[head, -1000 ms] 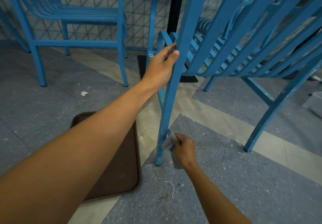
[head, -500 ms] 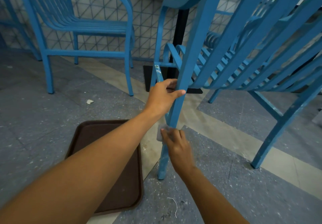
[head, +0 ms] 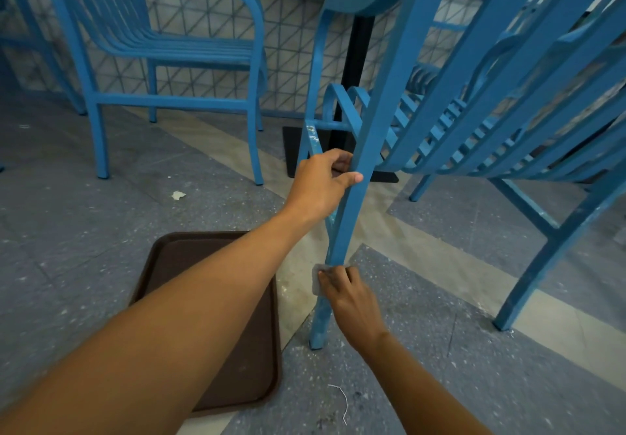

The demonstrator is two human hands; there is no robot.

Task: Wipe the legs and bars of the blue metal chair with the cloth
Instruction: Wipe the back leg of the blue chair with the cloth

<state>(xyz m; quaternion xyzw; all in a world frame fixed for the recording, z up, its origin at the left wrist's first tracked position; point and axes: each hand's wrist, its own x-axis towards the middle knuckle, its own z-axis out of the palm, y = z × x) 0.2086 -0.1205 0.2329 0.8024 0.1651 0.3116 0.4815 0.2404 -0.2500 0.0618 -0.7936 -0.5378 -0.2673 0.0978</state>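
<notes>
Operator A: Checking hand positions on the blue metal chair (head: pixel 474 102). Report the left hand.

Operator B: Left hand (head: pixel 321 187) grips the near leg (head: pixel 359 177) of the tilted chair at mid-height. Fingers are curled round the far side of the leg, and the thumb lies across its near face. The chair leans toward the camera, with the slatted seat and back rising to the upper right.

Operator A: Right hand?

Operator B: Right hand (head: pixel 352 302) sits lower on the same leg, close above its foot. Fingers pinch the cloth (head: pixel 317 278) against the leg. Only a small pale edge of the cloth shows at the left of the fingertips; the rest is hidden under the hand. Whether the cloth wraps fully round the leg cannot be told.

Operator A: Leg contact with the floor?

Operator B: The foot of the gripped leg rests on the speckled grey floor (head: pixel 440 383), beside a beige stripe. A 2nd leg (head: pixel 542 265) of the same chair stands on the floor to the right, well apart.

Operator A: Surroundings?

Operator B: A brown tray (head: pixel 237 367) lies flat on the floor, just left of the gripped leg and partly covered by the left forearm. Another blue chair (head: pixel 162 51) stands upright at upper left. A black pedestal base (head: pixel 298 150) sits behind the left hand. A scrap of paper (head: pixel 178 194) and a thin white thread (head: pixel 342 400) lie on the floor.
</notes>
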